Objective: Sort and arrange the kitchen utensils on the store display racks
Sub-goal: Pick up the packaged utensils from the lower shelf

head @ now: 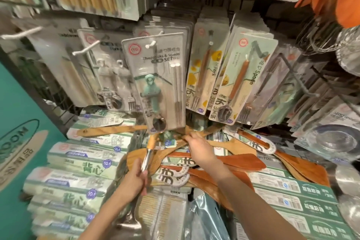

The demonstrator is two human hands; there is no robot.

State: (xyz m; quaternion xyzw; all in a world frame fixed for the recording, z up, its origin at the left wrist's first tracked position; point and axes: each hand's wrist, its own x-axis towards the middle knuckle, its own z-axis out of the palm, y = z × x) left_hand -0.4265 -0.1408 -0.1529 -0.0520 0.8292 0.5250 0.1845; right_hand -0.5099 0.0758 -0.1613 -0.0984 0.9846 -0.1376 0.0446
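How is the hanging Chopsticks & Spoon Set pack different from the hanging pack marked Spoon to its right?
The Chopsticks & Spoon Set pack holds a spoon with a teal figure-shaped handle plus metal chopsticks; the Spoon pack holds one spoon with a slim reddish-brown handle. The set pack's card is plain grey, while the Spoon pack's card has yellow patches along its left edge. The set pack hangs nearly straight; the Spoon pack leans to the right. Both carry a red round mark at the top.

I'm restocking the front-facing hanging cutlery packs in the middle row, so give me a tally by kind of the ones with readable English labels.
Chopsticks & Spoon set pack: 1
Fork pack with wooden handle: 1
Spoon pack with wooden handle: 1
Total: 3
Packs stacked behind these fronts cannot be counted.
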